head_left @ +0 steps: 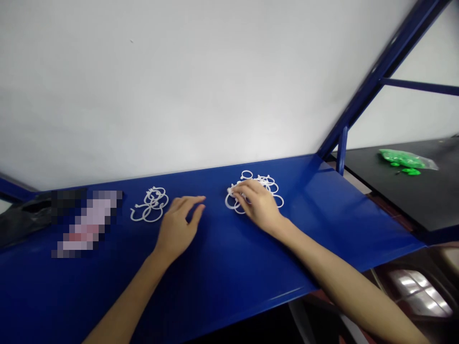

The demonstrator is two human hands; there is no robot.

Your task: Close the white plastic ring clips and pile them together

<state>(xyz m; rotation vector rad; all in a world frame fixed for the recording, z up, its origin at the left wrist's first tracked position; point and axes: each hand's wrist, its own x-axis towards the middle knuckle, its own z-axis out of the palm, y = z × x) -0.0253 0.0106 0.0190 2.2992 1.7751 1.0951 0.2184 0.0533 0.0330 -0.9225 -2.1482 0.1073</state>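
Observation:
Two groups of white plastic rings, some with an open gap and small knobs at the ends, lie on the blue table (215,267). My right hand (258,203) reaches over the larger pile of rings (274,187); its thumb and fingertips pinch a white ring (229,203) at the pile's left side. Part of that pile is hidden under the hand. My left hand (179,224) hovers between the groups, thumb and fingers apart, with nothing in it. Just left of it lies the smaller group of rings (152,205).
At the left are a black plastic bag (21,215) and a pixelated flat object (93,220). A white wall (179,86) rises behind. To the right stand a blue metal frame (358,95) and a black table (401,191) bearing a clear bag of green pieces (405,157).

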